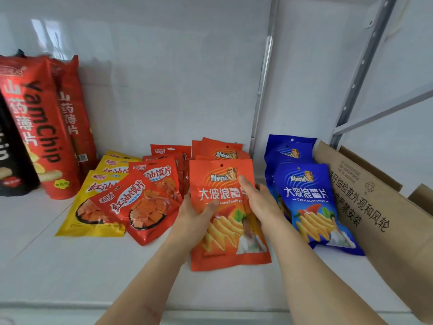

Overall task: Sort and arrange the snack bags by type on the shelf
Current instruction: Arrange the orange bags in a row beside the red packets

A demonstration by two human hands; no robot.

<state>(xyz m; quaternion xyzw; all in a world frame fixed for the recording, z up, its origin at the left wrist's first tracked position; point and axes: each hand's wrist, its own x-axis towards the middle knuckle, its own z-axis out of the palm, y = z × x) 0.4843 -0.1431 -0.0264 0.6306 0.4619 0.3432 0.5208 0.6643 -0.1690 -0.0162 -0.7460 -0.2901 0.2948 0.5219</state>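
Orange foil potato-chip bag (228, 214) sits atop its matching stack on the white shelf (70, 266), our left hand (195, 216) pinching its left edge and our right hand (257, 198) gripping its right edge. Blue chip bags (311, 202) look grouped. Red square-cracker bags (138, 205) overlapping yellow cracker bags (93, 207) seem unsorted.

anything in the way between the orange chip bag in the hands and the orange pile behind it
Nothing visible. Both the left hand and right hand grip the orange chip bag, and it already overlaps the orange pile directly behind it, with no other item between them.
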